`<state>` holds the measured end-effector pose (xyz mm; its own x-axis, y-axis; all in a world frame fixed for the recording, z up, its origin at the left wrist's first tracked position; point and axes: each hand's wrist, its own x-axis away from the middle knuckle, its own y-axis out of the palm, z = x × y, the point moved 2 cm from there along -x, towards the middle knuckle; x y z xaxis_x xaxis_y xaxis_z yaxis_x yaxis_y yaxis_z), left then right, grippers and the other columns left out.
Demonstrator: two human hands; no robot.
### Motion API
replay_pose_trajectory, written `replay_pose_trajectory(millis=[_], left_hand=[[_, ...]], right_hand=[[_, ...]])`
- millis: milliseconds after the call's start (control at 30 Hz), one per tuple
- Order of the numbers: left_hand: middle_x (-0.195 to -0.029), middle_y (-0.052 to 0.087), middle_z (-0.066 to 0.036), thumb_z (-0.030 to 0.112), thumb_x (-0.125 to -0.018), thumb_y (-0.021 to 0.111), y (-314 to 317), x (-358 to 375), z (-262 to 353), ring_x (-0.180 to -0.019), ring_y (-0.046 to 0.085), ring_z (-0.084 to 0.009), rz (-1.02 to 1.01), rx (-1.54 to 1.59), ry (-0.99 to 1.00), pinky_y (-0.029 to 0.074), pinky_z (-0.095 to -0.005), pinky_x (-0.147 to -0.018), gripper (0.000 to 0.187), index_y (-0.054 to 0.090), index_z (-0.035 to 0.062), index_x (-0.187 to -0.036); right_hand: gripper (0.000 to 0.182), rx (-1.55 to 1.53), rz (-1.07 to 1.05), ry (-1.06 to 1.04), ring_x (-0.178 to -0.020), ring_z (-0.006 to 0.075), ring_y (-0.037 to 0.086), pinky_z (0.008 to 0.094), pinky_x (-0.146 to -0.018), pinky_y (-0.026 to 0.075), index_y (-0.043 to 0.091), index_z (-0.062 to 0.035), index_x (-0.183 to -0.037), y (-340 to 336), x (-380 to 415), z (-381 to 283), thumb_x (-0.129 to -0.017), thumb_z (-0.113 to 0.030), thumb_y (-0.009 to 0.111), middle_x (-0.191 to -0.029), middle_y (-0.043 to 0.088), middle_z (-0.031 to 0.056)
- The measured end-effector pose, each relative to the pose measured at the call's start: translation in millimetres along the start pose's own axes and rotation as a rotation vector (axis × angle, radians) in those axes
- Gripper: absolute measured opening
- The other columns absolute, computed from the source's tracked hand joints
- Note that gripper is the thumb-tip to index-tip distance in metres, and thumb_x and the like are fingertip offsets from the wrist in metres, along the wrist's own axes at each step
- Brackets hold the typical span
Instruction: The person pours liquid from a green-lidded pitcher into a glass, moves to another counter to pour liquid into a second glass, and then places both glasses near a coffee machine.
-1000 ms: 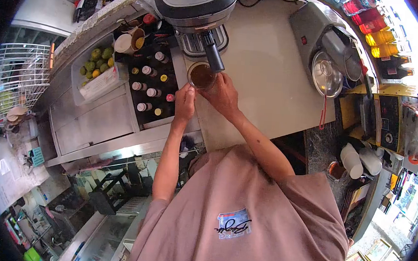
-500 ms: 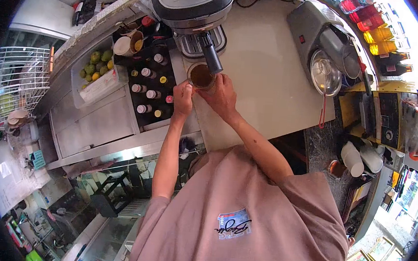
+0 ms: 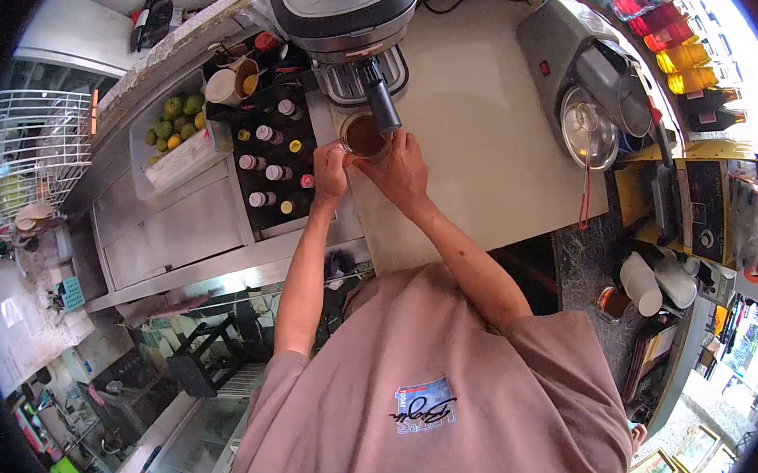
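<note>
A round, clear-looking cup [image 3: 365, 136] with brown contents stands at the front of an espresso machine [image 3: 341, 23], just below its black portafilter handle [image 3: 380, 100]. My right hand [image 3: 398, 172] is wrapped around the cup's right and near side. At the near left edge of the cup, my left hand [image 3: 331, 172] has its fingers curled closed against the rim or handle; which of these it grips is hard to make out.
Left of my hands is a crate of capped bottles [image 3: 272, 159], then a plastic bin of green and orange fruit [image 3: 179, 148]. A grey machine with a metal bowl [image 3: 589, 128] sits on the right of the pale counter [image 3: 481, 156]. Stacked cups [image 3: 641, 286] are further right.
The view has shifted very slightly. My left hand's fingers have turned a little at the cup's edge, while my right hand still holds the cup.
</note>
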<state>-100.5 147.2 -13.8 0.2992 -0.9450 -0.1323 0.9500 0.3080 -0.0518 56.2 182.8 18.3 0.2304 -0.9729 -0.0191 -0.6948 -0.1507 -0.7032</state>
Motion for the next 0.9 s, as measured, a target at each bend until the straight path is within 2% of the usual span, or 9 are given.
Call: replay_pose_trajectory(millis=[100, 167, 300, 367, 400, 467, 500, 567, 900], left_hand=[[-0.059, 0.039, 0.000, 0.017, -0.093, 0.042, 1.4, 0.3, 12.2, -0.056, 0.036, -0.0115, 0.093, -0.109, 0.162, 0.027, -0.0346, -0.052, 0.031, 0.041, -0.0002, -0.067], [-0.063, 0.042, -0.001, 0.018, -0.094, 0.042, 0.0, 1.0, 14.4, -0.061, 0.038, -0.0126, 0.019, -0.089, 0.019, 0.030, -0.0350, -0.055, 0.029, 0.042, 0.0009, -0.070], [-0.067, 0.047, -0.003, 0.019, -0.097, 0.043, 3.3, 9.6, 18.8, -0.066, 0.045, -0.0140, 0.089, -0.030, -0.036, 0.037, -0.0340, -0.061, 0.029, 0.046, 0.0009, -0.075], [-0.082, 0.055, -0.006, 0.027, -0.102, 0.044, 4.9, 15.6, 22.0, -0.079, 0.052, -0.0151, 0.152, -0.102, -0.093, 0.042, -0.0325, -0.074, 0.031, 0.056, 0.0002, -0.090], [-0.082, 0.055, -0.006, 0.027, -0.102, 0.044, 8.0, 19.6, 23.7, -0.079, 0.052, -0.0151, 0.153, -0.103, -0.091, 0.042, -0.0325, -0.074, 0.031, 0.056, 0.0002, -0.090], [-0.103, 0.059, -0.010, 0.036, -0.107, 0.042, 14.3, 27.4, 26.5, -0.098, 0.056, -0.0180, 0.279, -0.164, -0.120, 0.043, -0.0329, -0.090, 0.041, 0.058, -0.0014, -0.111], [-0.103, 0.059, -0.010, 0.036, -0.107, 0.042, 18.1, 30.8, 21.9, -0.098, 0.056, -0.0180, 0.279, -0.164, -0.119, 0.043, -0.0329, -0.090, 0.041, 0.058, -0.0014, -0.111], [-0.120, 0.055, -0.011, 0.042, -0.109, 0.037, 25.0, 37.0, 11.0, -0.115, 0.052, -0.0201, 0.296, 0.013, -0.116, 0.039, -0.0337, -0.102, 0.050, 0.053, -0.0013, -0.127], [-0.132, 0.052, -0.010, 0.046, -0.109, 0.037, 29.1, 41.1, 7.7, -0.124, 0.051, -0.0209, 0.239, 0.269, -0.214, 0.038, -0.0361, -0.107, 0.053, 0.049, 0.0018, -0.135]], right_hand=[[0.078, 0.000, 0.007, -0.022, -0.102, 0.0378, 0.064, 0.0486, -0.079, 0.056, 0.050, -0.0046, -0.123, 1.9, -0.5, 4.3, -0.069, -0.046, 0.088, -0.113, 0.060, 0.0169], [0.078, -0.006, 0.009, -0.038, -0.102, 0.0379, 0.064, 0.0485, -0.079, 0.056, 0.049, -0.0049, -0.124, 2.1, 0.0, 6.7, -0.070, -0.046, 0.087, -0.113, 0.061, 0.0170], [0.079, -0.005, -0.002, -0.061, -0.102, 0.0365, 0.064, 0.0471, -0.078, 0.056, 0.049, -0.0067, -0.129, 0.1, 2.3, 9.7, -0.071, -0.046, 0.087, -0.113, 0.061, 0.0157], [0.082, -0.007, -0.053, -0.040, -0.105, 0.0355, 0.063, 0.0454, -0.081, 0.055, 0.047, -0.0051, -0.132, -2.4, 2.7, 9.3, -0.073, -0.045, 0.086, -0.115, 0.061, 0.0165], [0.082, -0.002, -0.050, -0.041, -0.105, 0.0347, 0.063, 0.0451, -0.082, 0.055, 0.046, -0.0051, -0.133, -1.8, 2.8, 10.2, -0.073, -0.045, 0.086, -0.115, 0.061, 0.0160], [0.083, 0.003, -0.046, -0.044, -0.106, 0.0339, 0.063, 0.0447, -0.083, 0.055, 0.046, -0.0051, -0.134, -0.9, 2.6, 12.0, -0.074, -0.045, 0.086, -0.114, 0.061, 0.0154], [0.082, -0.012, -0.039, -0.072, -0.106, 0.0338, 0.063, 0.0447, -0.083, 0.055, 0.046, -0.0049, -0.134, -0.6, 3.1, 13.1, -0.074, -0.044, 0.086, -0.115, 0.061, 0.0152], [0.082, -0.027, -0.030, -0.100, -0.107, 0.0336, 0.063, 0.0448, -0.084, 0.054, 0.046, -0.0047, -0.134, 0.5, 4.1, 15.6, -0.074, -0.043, 0.086, -0.115, 0.061, 0.0149], [0.073, -0.075, -0.023, -0.091, -0.107, 0.0341, 0.063, 0.0457, -0.085, 0.055, 0.048, -0.0087, -0.135, -4.8, 8.3, 14.0, -0.077, -0.037, 0.084, -0.118, 0.060, 0.0152]])
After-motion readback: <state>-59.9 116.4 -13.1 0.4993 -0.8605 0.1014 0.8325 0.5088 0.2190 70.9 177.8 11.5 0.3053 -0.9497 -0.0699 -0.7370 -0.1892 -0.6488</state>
